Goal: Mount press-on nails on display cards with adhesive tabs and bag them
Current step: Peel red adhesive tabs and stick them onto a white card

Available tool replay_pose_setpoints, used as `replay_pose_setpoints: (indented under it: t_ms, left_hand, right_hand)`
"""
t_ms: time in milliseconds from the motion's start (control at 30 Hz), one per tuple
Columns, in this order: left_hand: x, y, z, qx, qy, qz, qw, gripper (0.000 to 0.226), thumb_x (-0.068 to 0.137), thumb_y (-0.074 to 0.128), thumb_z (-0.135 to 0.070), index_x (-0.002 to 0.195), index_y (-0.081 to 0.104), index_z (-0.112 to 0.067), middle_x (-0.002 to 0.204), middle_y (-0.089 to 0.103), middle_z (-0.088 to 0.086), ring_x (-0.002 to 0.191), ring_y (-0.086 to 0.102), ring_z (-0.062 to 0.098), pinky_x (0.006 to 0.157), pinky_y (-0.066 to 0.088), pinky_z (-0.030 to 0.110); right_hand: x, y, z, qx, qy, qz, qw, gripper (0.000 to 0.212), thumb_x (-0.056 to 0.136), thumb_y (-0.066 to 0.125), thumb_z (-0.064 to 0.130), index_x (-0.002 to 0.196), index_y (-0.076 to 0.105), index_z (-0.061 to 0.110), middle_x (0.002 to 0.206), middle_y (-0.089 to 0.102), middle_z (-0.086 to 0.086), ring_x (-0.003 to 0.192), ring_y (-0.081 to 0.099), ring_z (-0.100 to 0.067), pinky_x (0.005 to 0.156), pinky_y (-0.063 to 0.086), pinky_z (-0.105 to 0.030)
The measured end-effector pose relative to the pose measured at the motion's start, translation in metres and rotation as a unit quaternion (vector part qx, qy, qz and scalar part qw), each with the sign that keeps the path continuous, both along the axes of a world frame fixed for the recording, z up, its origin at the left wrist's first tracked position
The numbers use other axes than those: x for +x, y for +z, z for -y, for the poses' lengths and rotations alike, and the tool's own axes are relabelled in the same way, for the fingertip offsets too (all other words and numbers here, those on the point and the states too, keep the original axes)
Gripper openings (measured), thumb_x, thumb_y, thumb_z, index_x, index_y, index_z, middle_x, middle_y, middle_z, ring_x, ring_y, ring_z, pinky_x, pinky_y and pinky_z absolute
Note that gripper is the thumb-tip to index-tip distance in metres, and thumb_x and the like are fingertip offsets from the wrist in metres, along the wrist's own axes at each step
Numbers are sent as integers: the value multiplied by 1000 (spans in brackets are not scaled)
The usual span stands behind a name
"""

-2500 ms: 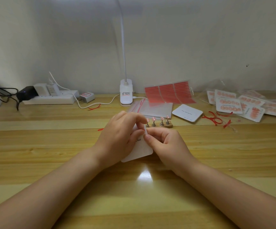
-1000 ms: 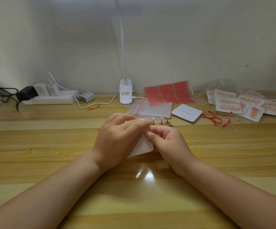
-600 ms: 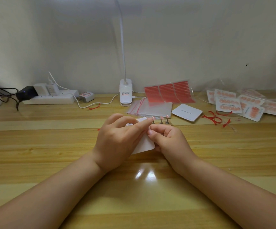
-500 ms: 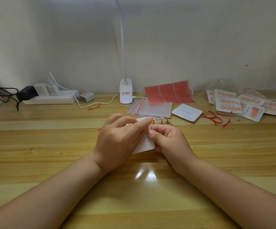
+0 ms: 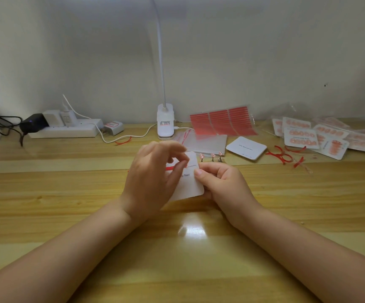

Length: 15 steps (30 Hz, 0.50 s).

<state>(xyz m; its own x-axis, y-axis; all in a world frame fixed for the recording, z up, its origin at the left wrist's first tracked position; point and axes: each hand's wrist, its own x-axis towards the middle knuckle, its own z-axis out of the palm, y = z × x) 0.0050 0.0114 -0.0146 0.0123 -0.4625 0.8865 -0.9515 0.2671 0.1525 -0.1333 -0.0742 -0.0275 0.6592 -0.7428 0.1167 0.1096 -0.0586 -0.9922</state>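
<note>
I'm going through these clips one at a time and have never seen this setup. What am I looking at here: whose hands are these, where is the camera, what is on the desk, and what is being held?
There is no machine: a person works with bare hands, and one wide-angle camera worn on their head looks forward and down, so the arms enter from the bottom. The right hand pinches a white display card by its edge. The left hand pinches a thin red strip at the card, probably backing from an adhesive tab. Just behind the card stand small nail holders. On the wooden desk lie a stack of clear bags, red adhesive sheets, a stack of blank cards, finished bagged cards at the right, red scraps, a clip lamp and a power strip.
</note>
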Motion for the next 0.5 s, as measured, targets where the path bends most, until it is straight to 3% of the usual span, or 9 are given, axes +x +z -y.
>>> replay_pose_setpoints:
  t_ms: [200,333,433,500]
  left_hand:
    - [12,19,0,-40,7,-248,968,23,92,62,-4,106,46,-13,90,60,-7,82,59,4,77,47,17]
    - [34,32,-2,-106,71,-412,902,15,96,51,-10,104,48,-23,92,58,-7,81,62,1,74,49,16]
    - [46,36,-2,-110,52,-520,845,18,95,50,-7,99,47,-24,93,57,-4,79,67,5,75,52,18]
    - [47,34,-1,-79,36,-558,825,20,93,53,-4,98,49,-22,91,58,0,75,67,8,78,55,24]
  right_hand:
    - [-4,9,5,23,-20,19,999,16,96,54,6,98,69,8,95,75,-10,94,71,-26,83,59,-40]
    - [-8,17,9,19,-29,36,999,14,96,54,7,98,67,11,91,76,-4,88,72,-18,72,60,-29]
    - [-10,23,8,-4,-36,48,998,16,95,54,7,95,67,15,91,76,-3,87,72,-17,73,60,-30]
    - [-11,27,7,-32,-45,54,997,16,95,56,8,95,68,18,93,75,-4,90,72,-19,78,60,-34]
